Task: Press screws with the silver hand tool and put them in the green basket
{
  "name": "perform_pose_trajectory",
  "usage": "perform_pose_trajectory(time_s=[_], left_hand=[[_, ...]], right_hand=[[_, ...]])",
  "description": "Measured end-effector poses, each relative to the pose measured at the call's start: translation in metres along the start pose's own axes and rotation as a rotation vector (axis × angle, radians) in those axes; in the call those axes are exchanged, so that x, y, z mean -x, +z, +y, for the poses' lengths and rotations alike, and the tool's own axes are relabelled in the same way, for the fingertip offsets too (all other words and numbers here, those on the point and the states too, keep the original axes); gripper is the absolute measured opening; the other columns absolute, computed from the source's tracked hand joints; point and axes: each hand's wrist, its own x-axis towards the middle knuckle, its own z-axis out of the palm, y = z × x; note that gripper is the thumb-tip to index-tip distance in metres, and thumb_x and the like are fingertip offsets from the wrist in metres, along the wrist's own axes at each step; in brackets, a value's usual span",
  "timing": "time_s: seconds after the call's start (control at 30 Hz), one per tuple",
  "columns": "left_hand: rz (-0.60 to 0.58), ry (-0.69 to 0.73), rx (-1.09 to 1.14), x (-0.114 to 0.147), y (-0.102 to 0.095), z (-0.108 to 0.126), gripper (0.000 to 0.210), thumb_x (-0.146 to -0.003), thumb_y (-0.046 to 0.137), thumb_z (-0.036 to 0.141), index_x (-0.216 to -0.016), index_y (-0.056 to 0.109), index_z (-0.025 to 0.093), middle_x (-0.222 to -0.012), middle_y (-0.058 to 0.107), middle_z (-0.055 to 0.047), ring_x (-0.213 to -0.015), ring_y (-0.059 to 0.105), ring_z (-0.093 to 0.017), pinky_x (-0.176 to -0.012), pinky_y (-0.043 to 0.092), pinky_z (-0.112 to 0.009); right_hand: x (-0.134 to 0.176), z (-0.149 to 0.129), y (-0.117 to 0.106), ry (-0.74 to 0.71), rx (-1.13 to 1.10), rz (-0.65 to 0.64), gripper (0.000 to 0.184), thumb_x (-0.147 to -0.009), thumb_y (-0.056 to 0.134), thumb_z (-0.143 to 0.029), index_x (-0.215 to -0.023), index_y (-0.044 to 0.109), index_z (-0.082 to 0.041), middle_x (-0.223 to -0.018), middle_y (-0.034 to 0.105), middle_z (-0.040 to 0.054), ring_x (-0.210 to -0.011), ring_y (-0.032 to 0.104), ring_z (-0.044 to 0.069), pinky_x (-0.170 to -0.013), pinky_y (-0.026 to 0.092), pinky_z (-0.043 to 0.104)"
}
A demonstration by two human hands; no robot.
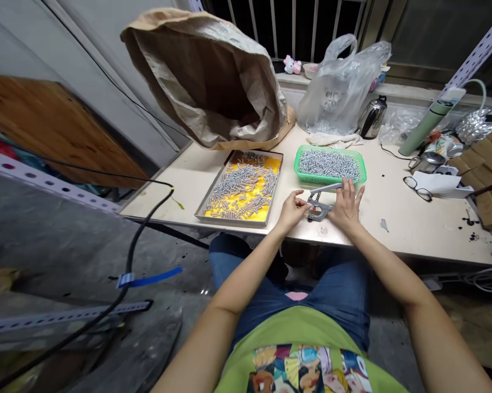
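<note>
A small grey spring-loaded lever tool [320, 210] lies near the table's front edge; its exact kind is unclear. My left hand [294, 212] is at the tool's left end, thumb and forefinger pinched together; whatever is between them is too small to make out. Over the tool's right side and its raised lever is my right hand [347, 206], gripping it with some fingers spread toward the green basket. That green basket [297, 166], heaped with small silver screw-like metal pieces [330, 164], stands just behind the tool. Left of my hands is a shallow tray [237, 221] with similar metal pieces on yellow lining.
A large open paper sack [205, 82] stands behind the tray. Behind the basket are a plastic bag [331, 93] and a metal kettle [372, 117]. Eyeglasses [418, 188], a green bottle [428, 128] and cardboard boxes [489, 164] are at the right. A black cable [133, 245] hangs left.
</note>
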Motion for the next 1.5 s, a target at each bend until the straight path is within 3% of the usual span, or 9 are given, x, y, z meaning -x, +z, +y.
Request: perform_pose_trajectory(time_s=[0.13,0.33,0.5,0.73,0.9,1.07,1.33,1.43,1.5], left_hand=[[-0.016,-0.076,0.012,0.004,0.014,-0.006,0.057,-0.064,0.070,0.007,-0.118,0.051,0.012,-0.060,0.061,0.006,-0.058,0.058,-0.011,-0.064,0.046,-0.024],[-0.015,-0.085,-0.085,0.004,0.013,-0.008,0.062,-0.064,0.070,0.004,-0.122,0.050,0.012,-0.062,0.064,0.005,-0.064,0.061,-0.011,-0.069,0.048,-0.025],[-0.127,-0.107,-0.220,0.000,0.007,0.003,0.072,-0.066,0.066,0.002,-0.134,0.043,0.009,-0.064,0.066,0.004,-0.067,0.062,-0.012,-0.072,0.049,-0.026],[-0.256,-0.157,-0.351,-0.006,0.002,0.016,0.084,-0.066,0.067,0.002,-0.143,0.035,0.006,-0.068,0.069,0.000,-0.073,0.065,-0.016,-0.075,0.049,-0.028],[-0.319,-0.146,-0.285,-0.005,0.003,0.009,0.082,-0.066,0.066,0.002,-0.142,0.037,0.008,-0.069,0.070,-0.001,-0.069,0.066,-0.015,-0.071,0.049,-0.026],[-0.259,-0.178,-0.127,0.000,0.003,0.000,0.086,-0.068,0.067,0.003,-0.145,0.031,0.008,-0.072,0.072,-0.002,-0.071,0.067,-0.015,-0.072,0.050,-0.026],[-0.218,-0.219,-0.010,0.002,0.000,-0.010,0.089,-0.065,0.071,0.004,-0.144,0.032,0.010,-0.067,0.069,0.001,-0.068,0.066,-0.014,-0.072,0.050,-0.027],[-0.204,-0.220,0.038,0.003,-0.003,-0.008,0.087,-0.065,0.074,0.007,-0.143,0.035,0.011,-0.071,0.068,0.001,-0.073,0.066,-0.014,-0.077,0.050,-0.028],[-0.166,-0.201,0.084,0.005,-0.008,-0.004,0.085,-0.064,0.076,0.013,-0.140,0.039,0.013,-0.080,0.069,-0.002,-0.079,0.066,-0.014,-0.077,0.050,-0.027]], right_hand=[[0.000,-0.001,0.000,0.019,0.010,-0.001,0.061,-0.081,0.049,-0.049,-0.123,0.048,-0.004,-0.153,0.022,0.0286,-0.145,0.011,0.037,-0.112,-0.002,0.068],[0.002,-0.002,0.003,0.042,0.010,-0.011,0.061,-0.082,0.047,-0.048,-0.124,0.047,-0.004,-0.155,0.019,0.0281,-0.145,0.008,0.037,-0.111,-0.004,0.068],[0.003,-0.004,0.002,0.030,0.008,-0.035,0.059,-0.082,0.047,-0.042,-0.127,0.045,-0.005,-0.156,0.016,0.0262,-0.146,0.004,0.035,-0.111,-0.010,0.068],[0.004,-0.008,0.000,0.041,0.029,-0.040,0.062,-0.080,0.049,-0.041,-0.129,0.042,-0.004,-0.158,0.009,0.0256,-0.147,-0.006,0.034,-0.112,-0.009,0.066],[0.003,-0.007,0.000,0.035,0.036,-0.016,0.063,-0.080,0.049,-0.043,-0.129,0.041,-0.004,-0.158,0.009,0.0260,-0.147,-0.007,0.033,-0.111,-0.009,0.066],[0.003,-0.008,0.000,0.032,0.023,-0.021,0.063,-0.080,0.048,-0.044,-0.128,0.042,-0.004,-0.158,0.009,0.0264,-0.147,-0.007,0.033,-0.111,-0.009,0.067],[0.002,-0.007,-0.005,0.022,-0.022,-0.010,0.059,-0.084,0.045,-0.049,-0.124,0.049,-0.007,-0.147,0.035,0.0250,-0.139,0.020,0.038,-0.111,0.000,0.067],[-0.001,-0.006,-0.009,0.017,-0.023,-0.068,0.050,-0.083,0.046,-0.052,-0.107,0.059,-0.010,-0.122,0.058,0.0225,-0.117,0.044,0.035,-0.107,0.022,0.056],[-0.003,-0.006,-0.013,0.032,-0.014,-0.156,0.046,-0.082,0.046,-0.051,-0.099,0.062,-0.011,-0.099,0.065,0.0189,-0.096,0.053,0.030,-0.092,0.036,0.044]])
